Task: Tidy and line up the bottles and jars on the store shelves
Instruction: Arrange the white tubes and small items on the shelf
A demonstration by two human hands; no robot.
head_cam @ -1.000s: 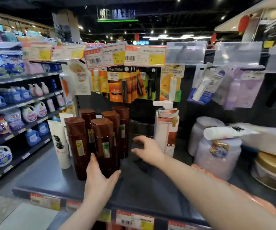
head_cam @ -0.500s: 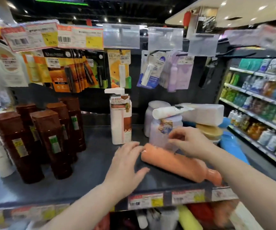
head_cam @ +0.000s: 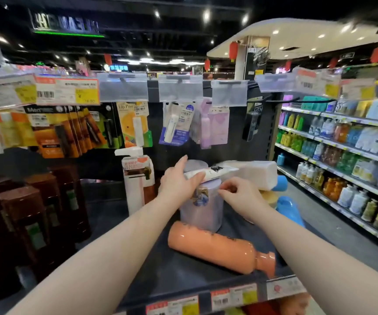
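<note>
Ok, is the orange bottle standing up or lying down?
Lying down: the orange bottle rests on its side on the shelf, neck pointing right.

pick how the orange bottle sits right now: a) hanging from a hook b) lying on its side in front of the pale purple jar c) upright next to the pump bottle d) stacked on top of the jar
b: the orange bottle lies on its side on the shelf, cap end to the right, just in front of the pale purple jar.

Left hand (head_cam: 179,181) around white tube (head_cam: 216,173) atop lavender jar (head_cam: 202,212), right hand (head_cam: 237,192) beside.
</note>
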